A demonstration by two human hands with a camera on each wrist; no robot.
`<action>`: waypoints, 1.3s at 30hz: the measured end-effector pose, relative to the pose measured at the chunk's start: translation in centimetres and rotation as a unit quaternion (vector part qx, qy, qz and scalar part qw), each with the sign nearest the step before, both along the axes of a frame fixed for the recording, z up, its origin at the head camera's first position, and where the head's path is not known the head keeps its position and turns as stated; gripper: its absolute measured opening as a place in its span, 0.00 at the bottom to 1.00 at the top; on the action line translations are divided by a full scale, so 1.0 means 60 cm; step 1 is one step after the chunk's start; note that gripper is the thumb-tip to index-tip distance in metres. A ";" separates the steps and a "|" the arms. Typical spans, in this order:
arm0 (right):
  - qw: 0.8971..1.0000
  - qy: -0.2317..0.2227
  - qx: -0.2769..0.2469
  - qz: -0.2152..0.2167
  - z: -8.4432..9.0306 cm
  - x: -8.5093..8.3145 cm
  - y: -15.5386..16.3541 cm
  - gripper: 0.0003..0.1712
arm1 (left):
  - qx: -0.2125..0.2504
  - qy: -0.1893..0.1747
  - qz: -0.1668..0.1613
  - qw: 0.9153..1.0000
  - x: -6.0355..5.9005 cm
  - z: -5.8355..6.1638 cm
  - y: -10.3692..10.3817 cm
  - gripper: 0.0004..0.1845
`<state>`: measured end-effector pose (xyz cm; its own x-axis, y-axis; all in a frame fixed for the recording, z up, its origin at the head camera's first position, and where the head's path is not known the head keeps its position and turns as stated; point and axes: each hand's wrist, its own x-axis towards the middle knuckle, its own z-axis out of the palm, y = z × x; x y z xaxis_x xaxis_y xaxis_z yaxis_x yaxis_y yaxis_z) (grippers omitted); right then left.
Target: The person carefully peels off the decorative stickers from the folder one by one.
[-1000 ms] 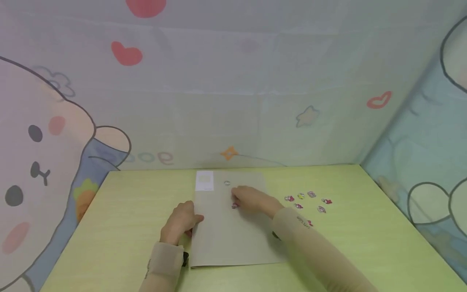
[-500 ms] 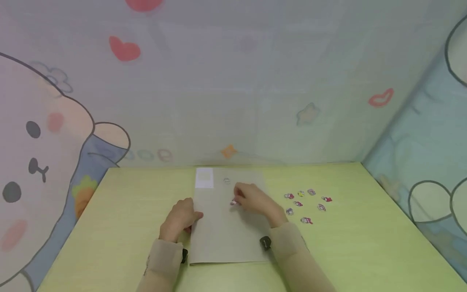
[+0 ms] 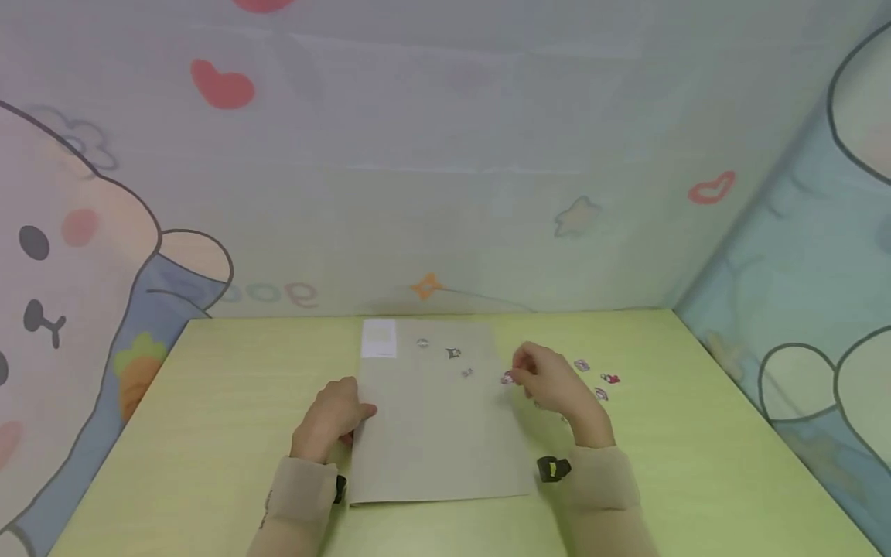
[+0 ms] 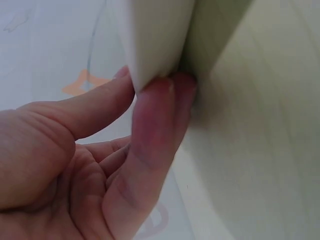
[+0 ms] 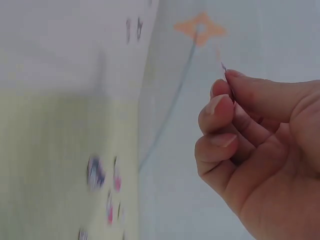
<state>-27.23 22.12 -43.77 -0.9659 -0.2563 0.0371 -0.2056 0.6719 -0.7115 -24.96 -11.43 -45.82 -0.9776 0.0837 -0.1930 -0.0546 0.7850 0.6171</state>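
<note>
My left hand (image 3: 332, 418) pinches the left edge of a flat pale-grey booklet (image 3: 425, 441), its thumb on top. In the left wrist view the booklet's edge (image 4: 160, 40) sits between thumb and curled fingers. My right hand (image 3: 557, 387) pinches a small pink-and-white sticker (image 3: 507, 379) between thumb and fingertips over the booklet's right edge. The right wrist view shows that sticker (image 5: 227, 82) nearly edge-on. Three little marks like stickers lie on the booklet's upper part, among them a dark one (image 3: 453, 353).
Several loose stickers (image 3: 602, 394) lie on the yellow-green table (image 3: 696, 464) right of the booklet, some hidden behind my right hand. A white label (image 3: 379, 339) covers the booklet's top left corner. A printed cloth backdrop (image 3: 445, 155) stands behind the table.
My right hand has moved right, from the middle of the booklet to its right edge, with a sticker in its fingertips. Marks it hid on the booklet now show. My left hand stays put.
</note>
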 end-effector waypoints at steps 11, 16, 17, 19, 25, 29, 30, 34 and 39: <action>0.992 -0.055 0.000 -0.112 -0.016 0.021 0.129 0.06 | 0.011 -0.003 -0.002 1.000 0.001 -0.002 -0.005 0.13; 0.984 -0.111 0.033 -0.139 -0.036 0.023 0.161 0.06 | 0.010 -0.004 -0.001 1.000 0.000 -0.003 -0.007 0.12; 0.982 -0.116 0.035 -0.143 -0.041 0.022 0.164 0.07 | 0.009 -0.004 -0.001 1.000 0.000 -0.004 -0.007 0.12; 0.980 -0.123 0.041 -0.148 -0.049 0.021 0.171 0.08 | 0.009 -0.003 -0.002 1.000 0.001 -0.004 -0.008 0.12; 0.980 -0.102 0.078 -0.149 -0.061 0.022 0.176 0.11 | 0.011 -0.001 -0.007 1.000 0.000 -0.006 -0.006 0.12; 0.978 -0.099 0.096 -0.156 -0.061 0.020 0.175 0.13 | 0.008 -0.003 -0.005 1.000 0.001 -0.005 -0.006 0.12; 0.977 -0.102 0.098 -0.157 -0.061 0.019 0.175 0.13 | 0.007 -0.004 -0.004 1.000 0.002 -0.004 -0.006 0.12; 0.974 -0.103 0.120 -0.159 -0.058 0.022 0.179 0.16 | 0.004 -0.003 -0.002 1.000 0.005 -0.001 -0.005 0.12; 0.976 -0.098 0.127 -0.147 -0.053 0.030 0.194 0.13 | 0.004 0.003 -0.005 1.000 0.007 0.003 -0.003 0.12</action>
